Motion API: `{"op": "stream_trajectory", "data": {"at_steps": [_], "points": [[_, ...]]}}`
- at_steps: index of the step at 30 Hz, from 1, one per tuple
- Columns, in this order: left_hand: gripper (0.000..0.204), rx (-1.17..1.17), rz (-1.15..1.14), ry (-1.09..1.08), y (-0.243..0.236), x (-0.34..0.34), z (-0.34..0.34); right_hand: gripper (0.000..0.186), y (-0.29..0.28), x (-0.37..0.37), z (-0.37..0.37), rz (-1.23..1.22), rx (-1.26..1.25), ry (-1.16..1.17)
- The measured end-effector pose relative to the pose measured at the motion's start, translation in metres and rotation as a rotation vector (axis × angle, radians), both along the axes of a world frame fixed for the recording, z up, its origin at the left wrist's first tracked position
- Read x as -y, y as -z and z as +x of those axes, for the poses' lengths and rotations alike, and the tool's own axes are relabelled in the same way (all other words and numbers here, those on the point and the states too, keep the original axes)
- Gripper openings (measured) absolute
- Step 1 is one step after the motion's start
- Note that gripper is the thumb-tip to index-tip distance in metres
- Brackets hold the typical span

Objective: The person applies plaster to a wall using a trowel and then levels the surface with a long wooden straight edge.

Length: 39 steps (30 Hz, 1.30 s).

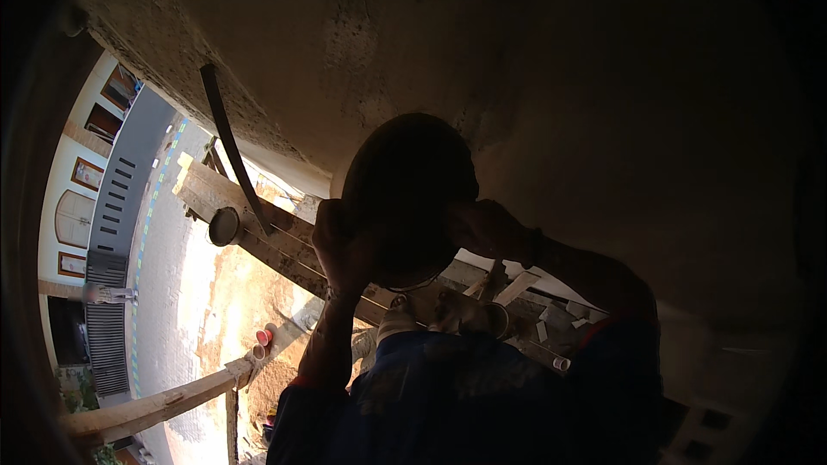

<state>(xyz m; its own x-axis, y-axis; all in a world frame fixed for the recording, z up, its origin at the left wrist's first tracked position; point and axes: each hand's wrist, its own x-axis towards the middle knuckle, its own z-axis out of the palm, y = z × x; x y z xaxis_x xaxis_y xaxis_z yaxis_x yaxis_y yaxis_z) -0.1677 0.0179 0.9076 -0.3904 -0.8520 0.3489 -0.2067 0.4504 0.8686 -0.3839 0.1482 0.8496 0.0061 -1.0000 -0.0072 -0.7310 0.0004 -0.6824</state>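
Nearest: blue garment [469, 379] at lower edge, forearms raised; dark rounded object [409, 198] held up between both hands, directly ahead of the chest, in near-silhouette, so bucket, basin or other cannot be told. Its long axis runs roughly up and down the view, top leaning a little right. Left hand [343, 250] grips the lower left edge, right hand [489, 228] clasps the right edge slightly higher; both grips closed on it, neither hand clearly nearer, finger detail lost in shadow. Outline smooth, oval, apparently rigid. Below: feet [396, 319] on rough, stained wooden planks [289, 248]; round-mouthed bucket [225, 226] farther along them, well apart from the left hand. Dark narrow strip [228, 138] slants down to the planks. Beyond the object, broad plastered wall [560, 120], matte, pitted and crumbly in patches. Lower left, thick pale beam [164, 403]; on sandy ground beneath, small red container [264, 337]. Farthest: pale sunlit street [164, 267], grey slotted fence [116, 194], white house front [73, 215] with wood-framed windows
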Motion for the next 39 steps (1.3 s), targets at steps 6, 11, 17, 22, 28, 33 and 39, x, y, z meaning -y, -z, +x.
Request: {"op": "stream_trajectory", "data": {"at_steps": [6,11,17,22,28,33,39], "points": [[0.025,-0.083,0.067,-0.122,-0.004,0.012,0.013,0.033,-0.078,-0.007,-0.015,0.112,-0.295,-0.057],[0.025,-0.063,0.028,-0.188,-0.008,0.016,0.025,0.035,-0.166,-0.026,-0.019,0.001,-0.257,0.010],[0.026,-0.144,0.127,-0.226,0.001,0.019,0.030,0.035,-0.246,-0.051,-0.030,0.191,-0.294,-0.136],[0.023,-0.112,0.086,-0.242,0.027,0.014,0.025,0.035,-0.220,-0.034,-0.070,0.242,0.087,0.186],[0.018,-0.095,0.165,-0.156,0.035,0.007,0.019,0.036,-0.287,-0.052,-0.131,-0.373,-0.072,0.697],[0.019,-0.159,0.208,-0.155,0.029,0.002,0.015,0.035,-0.254,-0.067,-0.097,-0.119,-0.347,0.233],[0.022,-0.098,0.093,-0.164,0.025,0.004,0.017,0.027,-0.126,-0.027,-0.028,0.384,0.071,-0.102]]}}
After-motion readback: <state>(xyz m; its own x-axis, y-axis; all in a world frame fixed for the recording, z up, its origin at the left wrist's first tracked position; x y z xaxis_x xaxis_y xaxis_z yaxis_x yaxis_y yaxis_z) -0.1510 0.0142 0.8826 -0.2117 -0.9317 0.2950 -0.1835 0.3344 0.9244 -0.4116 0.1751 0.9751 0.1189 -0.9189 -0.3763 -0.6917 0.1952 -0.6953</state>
